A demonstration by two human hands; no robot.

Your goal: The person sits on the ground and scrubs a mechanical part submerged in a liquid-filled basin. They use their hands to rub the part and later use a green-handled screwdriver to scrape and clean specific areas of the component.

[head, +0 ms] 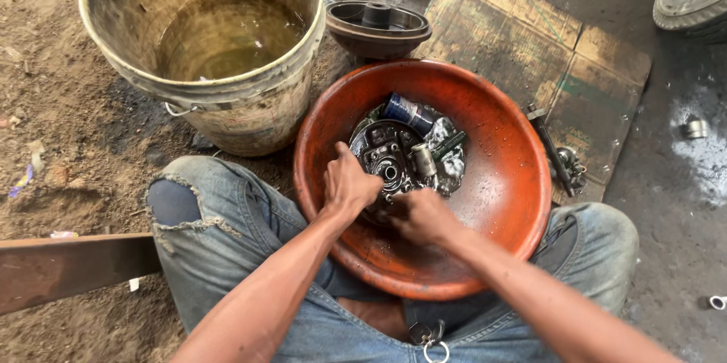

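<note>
A round metal plate [388,162], dark and greasy, lies in wet foam at the bottom of a wide orange basin [500,181] set between the person's knees. The left hand [348,185] grips the plate's near edge; the right hand [425,215] is curled closed at its rim, on what I cannot tell. A small steel sleeve [422,160] and a blue cylinder [407,112] rest beside it. Around lie packed dirt, flattened cardboard [530,37], and a grimy plastic bucket [212,37] of murky water.
</note>
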